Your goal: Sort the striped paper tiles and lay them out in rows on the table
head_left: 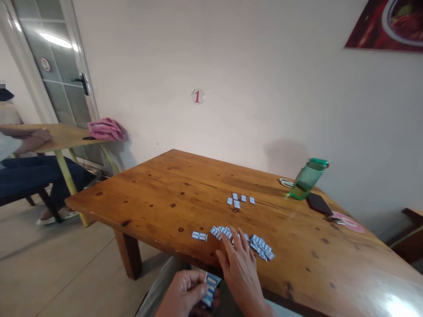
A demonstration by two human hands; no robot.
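Partly beneath right hand (240, 266), blue-white labels (218, 232), perhaps touching

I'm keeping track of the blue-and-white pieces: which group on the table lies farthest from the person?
The loosely spread group, out beyond the right hand. The other groups lie closer to the table's near edge.

The table (155, 189) bears labels (261, 247) left of a bottle (306, 178).

Small blue-and-white pieces (262, 248) overlapping; flat pair (199, 236) at left; loose ones (237, 204) farther back; strip (210, 280) held, tilted.
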